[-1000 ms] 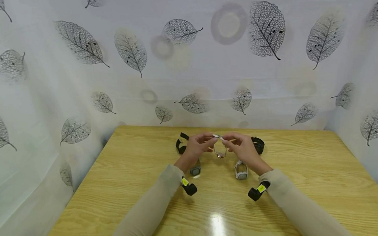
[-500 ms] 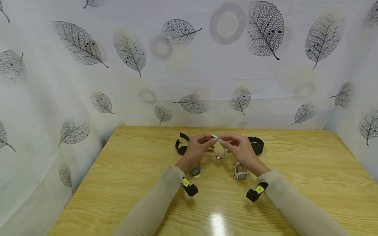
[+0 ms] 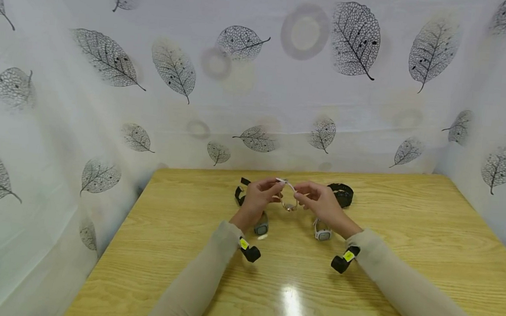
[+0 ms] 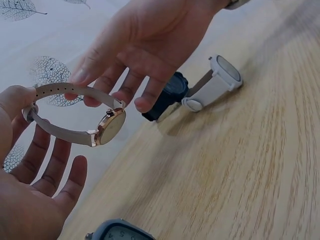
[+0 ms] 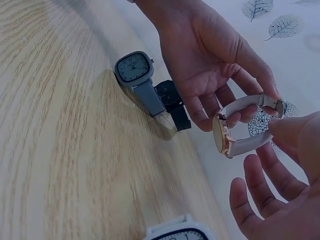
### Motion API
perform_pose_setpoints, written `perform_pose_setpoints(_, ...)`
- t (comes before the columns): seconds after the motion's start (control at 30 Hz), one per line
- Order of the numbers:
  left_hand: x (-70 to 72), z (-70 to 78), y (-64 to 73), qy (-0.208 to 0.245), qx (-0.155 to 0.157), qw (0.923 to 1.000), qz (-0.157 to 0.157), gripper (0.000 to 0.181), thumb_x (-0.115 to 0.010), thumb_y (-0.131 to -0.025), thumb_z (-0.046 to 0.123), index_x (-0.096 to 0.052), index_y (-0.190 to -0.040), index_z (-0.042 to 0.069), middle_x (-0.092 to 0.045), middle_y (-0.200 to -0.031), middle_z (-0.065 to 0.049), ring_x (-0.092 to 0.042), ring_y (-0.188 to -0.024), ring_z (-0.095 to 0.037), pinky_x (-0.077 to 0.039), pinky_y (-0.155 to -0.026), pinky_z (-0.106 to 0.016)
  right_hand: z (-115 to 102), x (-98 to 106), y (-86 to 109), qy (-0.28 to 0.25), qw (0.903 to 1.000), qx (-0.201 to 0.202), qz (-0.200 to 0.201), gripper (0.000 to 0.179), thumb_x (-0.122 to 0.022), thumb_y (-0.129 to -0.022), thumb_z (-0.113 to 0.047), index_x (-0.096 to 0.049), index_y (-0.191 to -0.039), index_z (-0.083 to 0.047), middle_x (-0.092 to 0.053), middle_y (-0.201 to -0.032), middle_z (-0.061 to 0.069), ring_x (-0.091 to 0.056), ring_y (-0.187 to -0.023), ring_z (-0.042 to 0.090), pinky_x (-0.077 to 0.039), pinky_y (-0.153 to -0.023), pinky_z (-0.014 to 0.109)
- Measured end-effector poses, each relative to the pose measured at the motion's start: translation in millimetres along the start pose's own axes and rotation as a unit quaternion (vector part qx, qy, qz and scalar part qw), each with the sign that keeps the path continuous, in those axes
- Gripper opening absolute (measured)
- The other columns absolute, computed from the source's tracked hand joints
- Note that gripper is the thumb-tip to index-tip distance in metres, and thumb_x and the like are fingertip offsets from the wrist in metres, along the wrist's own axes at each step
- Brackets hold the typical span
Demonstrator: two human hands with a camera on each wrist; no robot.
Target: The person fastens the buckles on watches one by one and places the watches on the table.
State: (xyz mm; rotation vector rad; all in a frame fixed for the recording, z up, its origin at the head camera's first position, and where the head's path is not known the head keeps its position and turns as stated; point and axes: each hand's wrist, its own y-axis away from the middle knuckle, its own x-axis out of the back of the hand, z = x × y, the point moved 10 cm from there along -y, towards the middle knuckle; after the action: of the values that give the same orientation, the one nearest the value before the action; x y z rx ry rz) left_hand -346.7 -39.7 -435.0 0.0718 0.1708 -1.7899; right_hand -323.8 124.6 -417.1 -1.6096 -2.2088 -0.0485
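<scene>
Two hands (image 3: 259, 195) (image 3: 323, 203): pinching one watch (image 4: 114, 128), other fingers loosely spread
Strap (image 4: 65, 135): looped; fastening seemingly unfinished
Other watches (image 5: 134, 67): four resting on the table (image 3: 388, 253)

In the head view, the left hand (image 3: 258, 198) hides part of the left black watch (image 3: 238, 195) and of the grey watch (image 3: 261, 226); the right hand (image 3: 322, 201) covers part of the right black watch (image 3: 344, 195) and of the white watch (image 3: 323, 234). Every dial there is too small to read. Both sleeves (image 3: 199, 278) and the surface (image 3: 166, 235) run off the near edge. The left wrist view cuts off the grey watch and the left hand; the held watch (image 4: 72, 136) is turned too far to read. The right wrist view crops the white watch and the right hand.
</scene>
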Motion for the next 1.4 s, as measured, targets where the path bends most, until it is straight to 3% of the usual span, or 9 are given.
perform_pose_setpoints(0.17, -2.4, -2.6, 1.3, -0.013, 0.004, 0.9998, -0.014, 0.028, -0.076, -0.097, 0.027, -0.075, -0.115, 0.006, -0.061, -0.122, -0.037, -0.066, -0.086, -0.017, -0.062, -0.086, -0.042, -2.4, 1.2, 1.2, 0.004, 0.9999, 0.008, 0.011, 0.035, -0.067, -0.103, -0.024, -0.068, -0.130, -0.004, -0.069, -0.114, 0.024, -0.067, -0.094, 0.044, -0.060, -0.079, 0.055)
perform_pose_setpoints(0.37, -9.3, -9.2, 1.6, -0.037, 0.013, 0.9987, -0.033, 0.029, -0.076, -0.096, 0.030, -0.075, -0.115, 0.008, -0.071, -0.113, -0.017, -0.066, -0.087, -0.017, -0.061, -0.088, -0.046, -4.4, -1.0, 0.5, 0.018, 0.9997, 0.005, 0.016, 0.031, -0.068, -0.102, -0.029, -0.072, -0.128, -0.011, -0.072, -0.116, 0.011, -0.068, -0.089, 0.035, -0.058, -0.078, 0.057)
perform_pose_setpoints(0.43, -9.9, -10.7, 2.1, -0.032, 0.016, 0.9988, -0.032, 0.029, -0.077, -0.096, 0.030, -0.076, -0.114, 0.008, -0.072, -0.111, -0.014, -0.066, -0.087, -0.017, -0.061, -0.088, -0.046, -5.3, -2.1, 0.5, 0.018, 0.9997, -0.001, 0.014, 0.031, -0.067, -0.102, -0.029, -0.071, -0.128, -0.012, -0.071, -0.118, 0.010, -0.067, -0.088, 0.032, -0.057, -0.079, 0.057)
perform_pose_setpoints(0.63, -10.9, -8.9, 3.9, -0.018, 0.013, 0.9994, -0.027, 0.029, -0.077, -0.095, 0.031, -0.076, -0.114, 0.008, -0.067, -0.118, -0.027, -0.066, -0.087, -0.017, -0.061, -0.085, -0.042, -7.2, -4.3, 1.4, 0.012, 0.9998, -0.017, 0.007, 0.034, -0.067, -0.103, -0.031, -0.069, -0.130, -0.011, -0.070, -0.121, 0.012, -0.067, -0.090, 0.031, -0.057, -0.082, 0.060)
perform_pose_setpoints(0.83, -5.8, -5.0, 3.2, -0.005, 0.003, 0.9999, -0.010, 0.030, -0.077, -0.095, 0.033, -0.076, -0.111, 0.008, -0.062, -0.120, -0.035, -0.067, -0.089, -0.019, -0.061, -0.083, -0.036, -2.5, -8.2, 1.2, -0.003, 0.9996, -0.026, -0.010, 0.038, -0.069, -0.101, -0.031, -0.066, -0.134, -0.011, -0.069, -0.115, 0.014, -0.066, -0.098, 0.045, -0.058, -0.084, 0.059)
perform_pose_setpoints(1.03, 1.3, -2.3, 4.5, 0.002, 0.012, 0.9999, 0.000, 0.029, -0.078, -0.095, 0.030, -0.077, -0.111, 0.007, -0.061, -0.118, -0.038, -0.067, -0.086, -0.017, -0.060, -0.090, -0.047, -0.6, -6.4, 3.5, -0.016, 0.9995, -0.028, -0.007, 0.036, -0.068, -0.102, -0.032, -0.068, -0.130, -0.009, -0.070, -0.116, 0.013, -0.066, -0.100, 0.045, -0.058, -0.085, 0.058)
perform_pose_setpoints(1.17, -1.3, -3.8, 5.7, 0.006, 0.023, 0.9997, -0.006, 0.028, -0.078, -0.094, 0.026, -0.076, -0.112, 0.005, -0.065, -0.118, -0.034, -0.067, -0.084, -0.017, -0.058, -0.093, -0.053, 0.3, -6.8, 3.1, -0.013, 0.9996, -0.023, -0.004, 0.038, -0.068, -0.101, -0.031, -0.068, -0.129, -0.005, -0.070, -0.119, 0.012, -0.066, -0.098, 0.044, -0.058, -0.084, 0.057)
perform_pose_setpoints(1.4, -7.4, -7.4, 5.1, -0.013, 0.029, 0.9994, -0.010, 0.024, -0.078, -0.094, 0.025, -0.076, -0.107, 0.005, -0.072, -0.106, -0.020, -0.067, -0.082, -0.016, -0.061, -0.088, -0.048, 0.6, -7.0, 2.9, -0.003, 0.9995, -0.028, 0.010, 0.032, -0.070, -0.100, -0.030, -0.073, -0.124, -0.009, -0.071, -0.120, 0.009, -0.067, -0.095, 0.042, -0.058, -0.082, 0.056)
